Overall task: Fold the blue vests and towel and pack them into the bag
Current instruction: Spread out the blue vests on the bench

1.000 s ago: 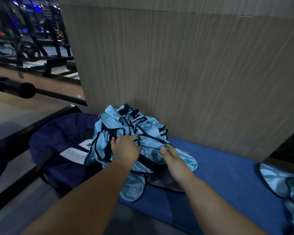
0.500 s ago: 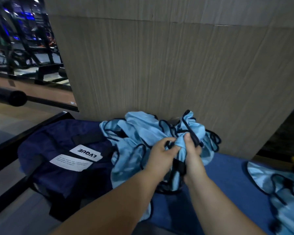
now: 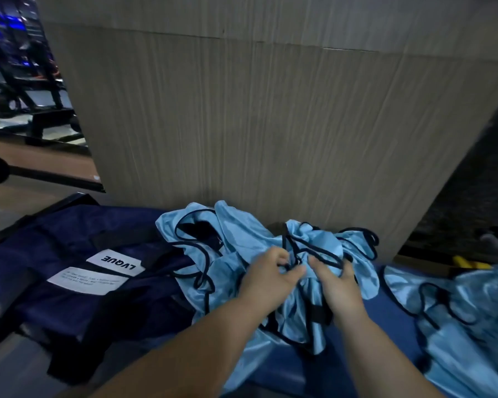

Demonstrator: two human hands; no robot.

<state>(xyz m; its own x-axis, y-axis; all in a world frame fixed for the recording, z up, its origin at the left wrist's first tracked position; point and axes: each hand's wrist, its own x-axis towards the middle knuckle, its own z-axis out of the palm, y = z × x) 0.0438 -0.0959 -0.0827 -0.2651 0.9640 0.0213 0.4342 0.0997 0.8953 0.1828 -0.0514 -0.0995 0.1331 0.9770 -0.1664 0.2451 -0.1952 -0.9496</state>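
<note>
- Clutched a crumpled heap of light-blue, black-trimmed vests (image 3: 236,248) at the far edge of the blue mat (image 3: 385,334), against the wood-grain panel (image 3: 270,124).
- Curled the left hand (image 3: 266,280) round a fold at the heap's middle, thumb pointed toward the other hand.
- Dug the right hand (image 3: 338,287) into the same cloth just beside it, fingers bent and clamped on black-edged fabric.
- Saw the heap's left side draped over the navy bag (image 3: 55,282) at the mat's left end, white LVQUE label (image 3: 115,261) facing up.
- Saw another light-blue vest (image 3: 457,317) lying at the mat's right edge, apart from the heap.
- Glimpsed a yellow object (image 3: 466,265) beyond that vest, too dim to name.
</note>
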